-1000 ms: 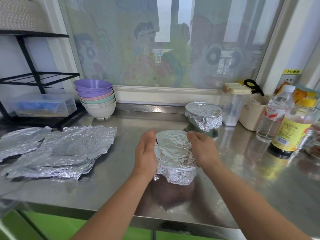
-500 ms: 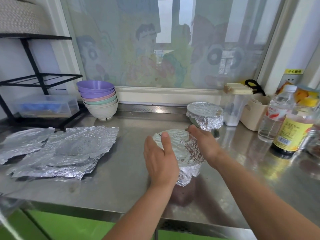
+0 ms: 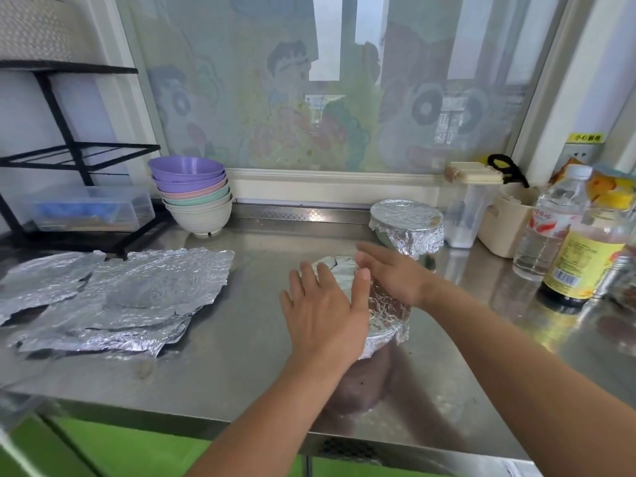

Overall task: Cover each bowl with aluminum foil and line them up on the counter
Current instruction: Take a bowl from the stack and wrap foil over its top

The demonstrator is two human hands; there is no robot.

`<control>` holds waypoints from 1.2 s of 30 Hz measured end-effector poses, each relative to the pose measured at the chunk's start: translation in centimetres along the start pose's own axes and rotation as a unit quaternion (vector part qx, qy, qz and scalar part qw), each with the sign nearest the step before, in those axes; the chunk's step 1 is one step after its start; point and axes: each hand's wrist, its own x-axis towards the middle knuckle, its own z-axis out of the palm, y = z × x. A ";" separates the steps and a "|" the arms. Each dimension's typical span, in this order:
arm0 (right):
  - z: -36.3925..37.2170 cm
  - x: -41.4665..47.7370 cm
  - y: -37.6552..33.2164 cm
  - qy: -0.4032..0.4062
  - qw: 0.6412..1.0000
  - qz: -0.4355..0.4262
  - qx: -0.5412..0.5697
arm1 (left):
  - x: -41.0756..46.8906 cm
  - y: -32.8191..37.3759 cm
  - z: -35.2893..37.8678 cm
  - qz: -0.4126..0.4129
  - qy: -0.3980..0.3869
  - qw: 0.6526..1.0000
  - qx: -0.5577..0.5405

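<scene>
My left hand (image 3: 323,311) and my right hand (image 3: 392,273) are both flat with straight fingers, and they press on the foil-wrapped bowl (image 3: 385,311) in the middle of the surface (image 3: 241,356). At 1 o'clock from it stands another covered bowl (image 3: 407,223). Loose foil sheets (image 3: 137,290) lie at 9 o'clock, and the stacked bowls (image 3: 194,194) at 10 o'clock.

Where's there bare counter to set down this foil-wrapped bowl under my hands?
The steel counter is bare along the back between the stack of pastel bowls and the finished foil-covered bowl, and at the front right of the bowl being wrapped. Crumpled foil sheets crowd the left; bottles and containers crowd the far right.
</scene>
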 end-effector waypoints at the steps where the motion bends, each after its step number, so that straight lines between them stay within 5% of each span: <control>1: 0.2 0.1 -0.1 -0.006 1.000 0.000 -0.019 | 0.2 -0.1 0.4 0.002 0.001 1.000 0.020; 9: 2.2 -1.8 0.7 0.055 0.982 0.045 -0.174 | 2.1 -2.6 -0.9 0.101 -0.074 0.992 0.010; 15: -0.2 -2.0 -0.1 0.108 0.964 0.048 -0.236 | 0.1 -2.4 -1.5 -0.059 0.044 0.971 -0.227; 20: 0.2 -0.6 -0.5 0.004 0.994 0.008 -0.110 | -1.8 1.2 0.3 -0.104 0.035 0.953 -0.284; 29: 2.4 -1.3 0.1 0.086 0.975 0.103 -0.179 | 2.4 -1.8 0.8 -0.031 0.005 0.966 -0.257; 36: -0.7 -1.0 -0.7 0.066 0.991 0.040 -0.105 | 3.7 -3.7 0.0 -0.056 -0.069 0.889 -0.449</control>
